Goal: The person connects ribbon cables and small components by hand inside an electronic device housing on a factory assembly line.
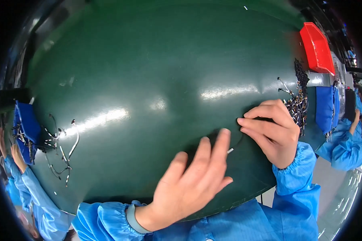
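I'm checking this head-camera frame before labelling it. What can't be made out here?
- The thin black wire: mostly hidden under the left hand and right hand.
- The right hand's grip: fingers curl over it.
- The wire pile: too small and bent by the fisheye rim.
- The red bin: inside unseen from this angle.

Evenly bright, lit from overhead; long white glare streaks across the glossy green table [148, 72], strongest right of centre; soft dark shadow under the left hand [191, 180], itself slightly motion-blurred; heavy fisheye bending toward the rim, black vignette at all corners; smeared, out of focus at far left and right edges.
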Tool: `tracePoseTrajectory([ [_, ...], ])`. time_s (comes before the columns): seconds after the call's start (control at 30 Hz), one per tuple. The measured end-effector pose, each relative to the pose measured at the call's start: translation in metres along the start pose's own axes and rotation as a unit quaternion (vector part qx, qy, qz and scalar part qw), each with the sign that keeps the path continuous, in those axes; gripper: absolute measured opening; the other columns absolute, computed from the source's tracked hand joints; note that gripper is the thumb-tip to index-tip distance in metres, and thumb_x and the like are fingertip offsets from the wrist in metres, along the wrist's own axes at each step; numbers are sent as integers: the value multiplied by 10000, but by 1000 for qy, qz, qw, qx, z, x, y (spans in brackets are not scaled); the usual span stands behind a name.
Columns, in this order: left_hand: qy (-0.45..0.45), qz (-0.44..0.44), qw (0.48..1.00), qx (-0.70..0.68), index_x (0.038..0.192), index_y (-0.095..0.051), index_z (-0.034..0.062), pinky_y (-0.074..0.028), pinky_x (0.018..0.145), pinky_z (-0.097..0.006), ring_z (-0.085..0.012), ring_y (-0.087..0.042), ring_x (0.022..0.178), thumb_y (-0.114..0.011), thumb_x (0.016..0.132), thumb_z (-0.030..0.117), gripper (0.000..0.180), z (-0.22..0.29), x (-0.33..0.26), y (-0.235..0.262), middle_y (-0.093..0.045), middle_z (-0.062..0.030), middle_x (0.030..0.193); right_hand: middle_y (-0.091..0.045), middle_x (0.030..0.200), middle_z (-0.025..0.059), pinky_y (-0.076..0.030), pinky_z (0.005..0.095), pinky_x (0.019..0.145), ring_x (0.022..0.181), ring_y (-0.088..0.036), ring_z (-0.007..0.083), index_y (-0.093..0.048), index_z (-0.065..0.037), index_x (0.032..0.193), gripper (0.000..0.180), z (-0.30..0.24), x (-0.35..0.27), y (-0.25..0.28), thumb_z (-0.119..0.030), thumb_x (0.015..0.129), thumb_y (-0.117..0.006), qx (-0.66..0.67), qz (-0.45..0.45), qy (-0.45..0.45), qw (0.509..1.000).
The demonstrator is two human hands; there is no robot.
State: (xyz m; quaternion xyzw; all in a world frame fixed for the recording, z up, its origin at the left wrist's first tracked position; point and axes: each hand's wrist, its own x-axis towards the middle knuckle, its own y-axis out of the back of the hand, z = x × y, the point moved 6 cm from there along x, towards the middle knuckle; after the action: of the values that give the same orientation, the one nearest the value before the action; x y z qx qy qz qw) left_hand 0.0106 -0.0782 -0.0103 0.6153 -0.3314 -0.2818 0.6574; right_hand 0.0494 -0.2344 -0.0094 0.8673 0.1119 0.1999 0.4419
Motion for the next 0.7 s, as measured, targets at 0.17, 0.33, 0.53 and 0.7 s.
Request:
tracePoseTrajectory([
  [0.17,113,-25,993,12,1225,-582,51,-418,927,-413,-276,-538,1178,-561,874,496,568,-67,-45,8,-530,-107,1384,-655,931,119,-520,354,754,862,-639,300,-652,-2,926,145,-4,-5,11,-1,791,-706,108,-52,-28,992],
  [0.33,239,73,967,42,1024,-669,-5,-469,916,-410,-334,-581,1079,-588,911,62,155,-148,-82,35,-589,-148,1266,-621,881,130,-510,346,720,803,-633,302,-596,1,953,88,-28,-4,53,24,868,-601,155,-50,-35,986],
  [0.53,214,-28,868,-448,1281,-584,11,-516,896,-395,-323,-662,1037,-489,1002,165,333,-48,-53,67,-660,-171,1189,-616,889,131,-494,355,711,798,-604,303,-594,4,961,135,-66,-5,76,67,842,-607,148,-18,73,986],
  [0.7,132,-141,668,-719,1373,-465,-49,-543,928,-346,-257,-664,1063,-438,1026,78,370,31,-32,66,-662,-196,1162,-632,879,132,-496,350,702,778,-608,283,-614,17,958,162,-81,-17,86,98,819,-627,135,9,102,986],
])
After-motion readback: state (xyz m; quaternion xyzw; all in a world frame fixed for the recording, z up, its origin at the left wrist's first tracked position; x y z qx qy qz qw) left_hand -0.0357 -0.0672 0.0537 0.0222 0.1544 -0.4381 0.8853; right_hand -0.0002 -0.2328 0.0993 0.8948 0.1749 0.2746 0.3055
